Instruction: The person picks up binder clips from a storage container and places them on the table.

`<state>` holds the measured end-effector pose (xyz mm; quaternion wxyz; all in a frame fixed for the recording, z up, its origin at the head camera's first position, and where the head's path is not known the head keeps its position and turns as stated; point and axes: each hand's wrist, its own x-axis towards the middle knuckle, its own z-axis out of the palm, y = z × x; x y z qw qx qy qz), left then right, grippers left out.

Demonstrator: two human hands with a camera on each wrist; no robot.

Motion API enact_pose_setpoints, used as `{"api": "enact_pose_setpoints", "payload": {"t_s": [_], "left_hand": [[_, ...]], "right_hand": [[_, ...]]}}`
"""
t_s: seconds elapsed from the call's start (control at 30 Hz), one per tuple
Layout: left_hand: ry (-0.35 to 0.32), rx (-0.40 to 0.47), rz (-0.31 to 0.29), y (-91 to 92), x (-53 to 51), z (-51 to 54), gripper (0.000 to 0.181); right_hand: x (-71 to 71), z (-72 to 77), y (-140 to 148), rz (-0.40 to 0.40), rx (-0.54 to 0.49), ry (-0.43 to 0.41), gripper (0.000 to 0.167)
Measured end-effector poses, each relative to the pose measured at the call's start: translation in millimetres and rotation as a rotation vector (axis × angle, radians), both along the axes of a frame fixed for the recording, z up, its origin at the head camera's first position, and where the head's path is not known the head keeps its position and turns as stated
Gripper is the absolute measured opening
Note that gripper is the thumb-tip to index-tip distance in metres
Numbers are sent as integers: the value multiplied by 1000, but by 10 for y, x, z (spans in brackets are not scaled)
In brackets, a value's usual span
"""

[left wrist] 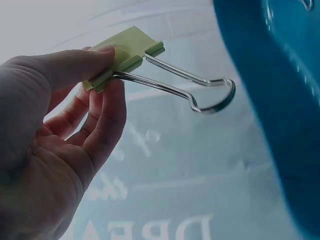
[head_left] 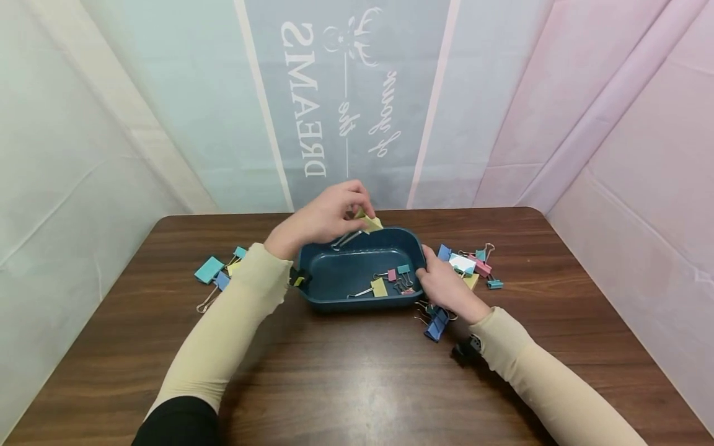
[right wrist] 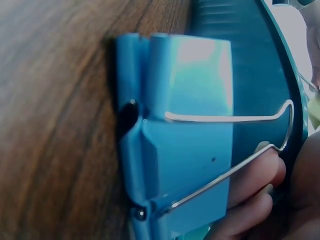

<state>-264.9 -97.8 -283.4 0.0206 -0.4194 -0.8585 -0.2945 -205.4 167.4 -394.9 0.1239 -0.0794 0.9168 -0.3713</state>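
Note:
My left hand (head_left: 334, 214) pinches a yellow binder clip (head_left: 370, 223) between thumb and fingers, above the far rim of a dark blue tray (head_left: 340, 305). In the left wrist view, the clip's wire handles (left wrist: 170, 82) point away from the fingers toward the tray wall (left wrist: 260, 100). On the tray's right end, my right hand (head_left: 443, 282) grips the rim. Inside lie a yellow clip (head_left: 379, 287), a pink clip (head_left: 392, 274), a teal clip (head_left: 403, 269) and other small ones. A blue binder clip (right wrist: 195, 150) fills the right wrist view, partly covering the fingertips.
Left of the tray is a loose group with a teal clip (head_left: 209, 270), partly hidden by the left sleeve. More clips, including a blue one (head_left: 437, 325) and a pink one (head_left: 482, 266), lie around the right hand on the wooden table (head_left: 357, 384). Curtains hang behind.

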Motion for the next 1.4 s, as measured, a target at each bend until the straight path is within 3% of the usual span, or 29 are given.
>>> {"api": "enact_pose_setpoints", "payload": {"t_s": [0.17, 0.37, 0.63, 0.83, 1.1, 1.4], "left_hand": [[34, 1, 67, -352, 71, 54, 5], [-49, 2, 178, -833, 165, 24, 10], [-63, -123, 300, -1474, 292, -219, 8], [-131, -154, 422, -1857, 375, -407, 10], [-207, -171, 529, -2164, 414, -598, 18], [-311, -204, 585, -2288, 379, -754, 23]], "right_hand": [[10, -26, -2, -4, 2, 1, 59], [11, -26, 19, -11, 5, 3, 59], [27, -55, 20, -10, -10, -5, 59], [48, -73, 10, -15, -6, 9, 59], [39, -70, -14, -9, 0, 36, 59], [47, -109, -37, -15, -17, 39, 59]]}}
